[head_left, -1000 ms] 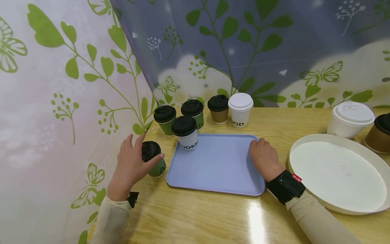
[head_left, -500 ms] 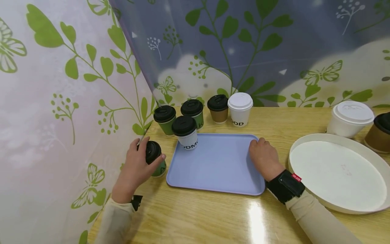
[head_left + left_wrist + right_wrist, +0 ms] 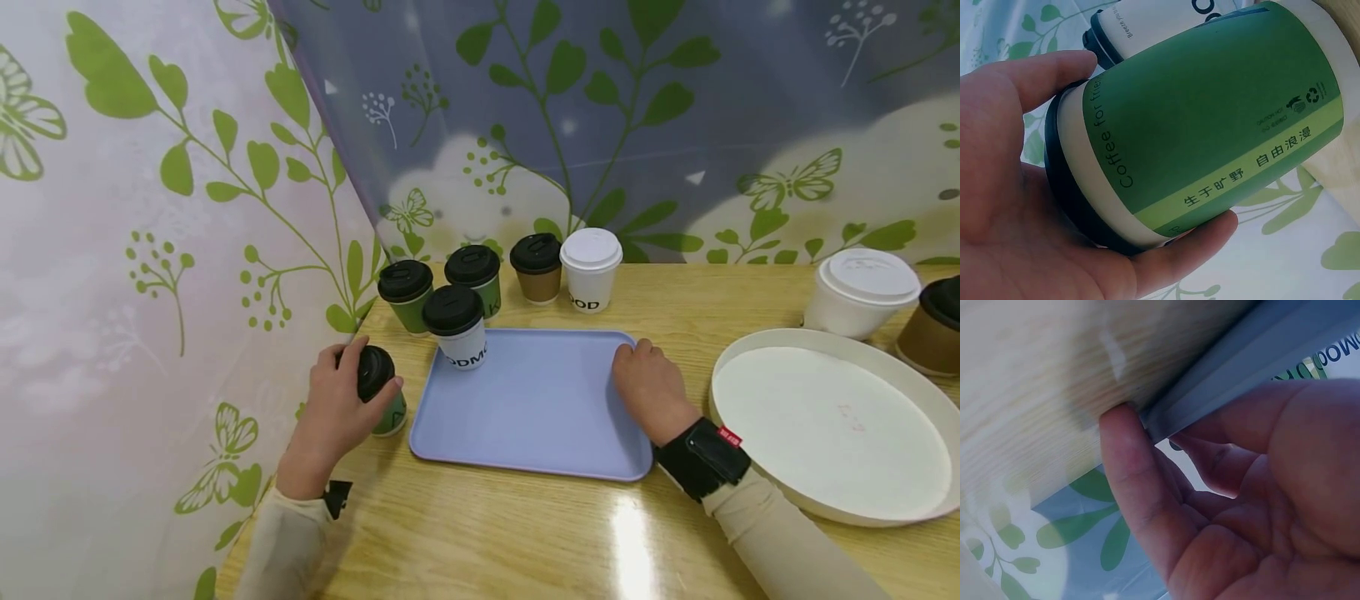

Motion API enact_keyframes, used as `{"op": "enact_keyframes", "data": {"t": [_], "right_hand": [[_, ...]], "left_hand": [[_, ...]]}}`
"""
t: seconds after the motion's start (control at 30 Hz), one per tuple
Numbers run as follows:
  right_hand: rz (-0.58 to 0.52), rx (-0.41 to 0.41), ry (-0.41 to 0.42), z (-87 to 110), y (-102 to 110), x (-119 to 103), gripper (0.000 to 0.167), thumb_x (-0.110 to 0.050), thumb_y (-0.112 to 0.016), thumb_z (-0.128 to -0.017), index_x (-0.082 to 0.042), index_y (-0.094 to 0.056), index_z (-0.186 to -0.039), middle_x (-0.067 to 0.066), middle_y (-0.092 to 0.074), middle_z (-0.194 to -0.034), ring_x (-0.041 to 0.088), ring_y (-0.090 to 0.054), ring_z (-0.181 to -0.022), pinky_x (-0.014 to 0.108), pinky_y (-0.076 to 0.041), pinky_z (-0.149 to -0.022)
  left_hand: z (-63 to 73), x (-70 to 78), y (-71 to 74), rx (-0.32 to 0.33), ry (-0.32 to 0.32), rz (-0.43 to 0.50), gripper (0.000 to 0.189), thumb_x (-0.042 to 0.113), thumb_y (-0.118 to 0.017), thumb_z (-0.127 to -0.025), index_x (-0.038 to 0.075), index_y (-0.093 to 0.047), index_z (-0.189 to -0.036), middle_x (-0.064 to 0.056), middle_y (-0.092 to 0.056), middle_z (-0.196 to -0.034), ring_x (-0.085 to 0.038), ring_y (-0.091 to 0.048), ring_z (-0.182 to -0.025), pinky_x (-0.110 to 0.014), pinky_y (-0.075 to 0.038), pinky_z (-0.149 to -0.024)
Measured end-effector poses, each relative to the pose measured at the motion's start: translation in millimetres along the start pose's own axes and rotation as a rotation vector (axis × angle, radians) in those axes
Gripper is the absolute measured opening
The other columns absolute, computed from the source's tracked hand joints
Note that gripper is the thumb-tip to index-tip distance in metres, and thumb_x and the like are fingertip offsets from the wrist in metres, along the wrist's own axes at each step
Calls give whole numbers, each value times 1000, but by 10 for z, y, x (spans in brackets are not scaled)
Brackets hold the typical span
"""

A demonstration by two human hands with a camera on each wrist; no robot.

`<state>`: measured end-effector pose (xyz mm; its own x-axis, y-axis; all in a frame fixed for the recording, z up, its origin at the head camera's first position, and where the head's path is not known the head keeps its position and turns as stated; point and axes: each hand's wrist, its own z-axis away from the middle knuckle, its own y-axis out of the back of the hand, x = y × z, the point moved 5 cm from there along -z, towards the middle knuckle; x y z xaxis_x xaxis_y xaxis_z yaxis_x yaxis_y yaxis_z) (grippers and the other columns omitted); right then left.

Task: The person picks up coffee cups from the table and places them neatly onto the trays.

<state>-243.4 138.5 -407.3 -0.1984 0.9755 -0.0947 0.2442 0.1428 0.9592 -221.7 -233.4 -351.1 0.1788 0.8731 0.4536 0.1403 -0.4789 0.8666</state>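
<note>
One tapered green cup (image 3: pixel 1210 119) beside a round-cornered tray (image 3: pixel 540 408)

On the table (image 3: pixel 465 533) before you, the main tray (image 3: pixel 540 408) lies in the middle, its right edge in your right hand (image 3: pixel 654 392). Just left of it stands the near cup (image 3: pixel 377 372), your left hand (image 3: pixel 333 408) around its upper part. The tray cup (image 3: pixel 455 321) stands on the main tray's far left corner. Behind, from left to right, come the first cup (image 3: pixel 407 296), second cup (image 3: pixel 476 275), third cup (image 3: pixel 537 275) and fourth cup (image 3: pixel 592 271). To your right lies the other tray (image 3: pixel 832 425); behind it stands the fifth cup (image 3: pixel 862 292), with the last cup (image 3: pixel 933 329) to its right
</note>
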Motion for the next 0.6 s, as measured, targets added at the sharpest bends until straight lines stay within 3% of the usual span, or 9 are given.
{"op": "enact_keyframes", "data": {"t": [0.6], "right_hand": [[-3, 11, -3, 2, 11, -4, 14, 11, -50, -98, 14, -54, -84, 28, -53, -79, 42, -62, -72, 52, -56, -57]], "left_hand": [[-42, 203, 47, 56, -68, -17, 75, 35, -74, -96, 3, -39, -155, -35, -33, -149, -57, -38, -132, -70, -39, -102]]}}
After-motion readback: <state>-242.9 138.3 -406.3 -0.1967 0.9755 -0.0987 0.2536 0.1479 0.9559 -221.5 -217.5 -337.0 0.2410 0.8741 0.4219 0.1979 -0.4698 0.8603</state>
